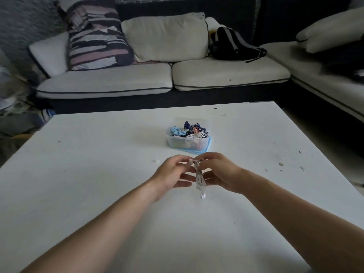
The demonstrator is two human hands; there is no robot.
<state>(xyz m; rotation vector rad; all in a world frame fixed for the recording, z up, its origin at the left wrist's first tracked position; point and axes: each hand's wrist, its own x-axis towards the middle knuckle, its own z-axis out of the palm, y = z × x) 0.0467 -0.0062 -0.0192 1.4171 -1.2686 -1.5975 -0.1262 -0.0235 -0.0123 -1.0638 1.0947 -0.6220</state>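
The pale sofa (137,79) fills the back, and the white surface (78,174) spreads wide in front of you. Mid-surface sits a clear box (177,143) heaped with coiled cords. Nearer you, your left hand (169,174) and right hand (220,172) meet above the surface, each pinching the top of a white cord bundle (200,180) with thumb and forefinger, lower fingers loosely spread. The bundle dangles between your palms, off the surface.

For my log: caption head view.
Left hand and right hand pinch a white cord bundle over the table, cord container beyond.
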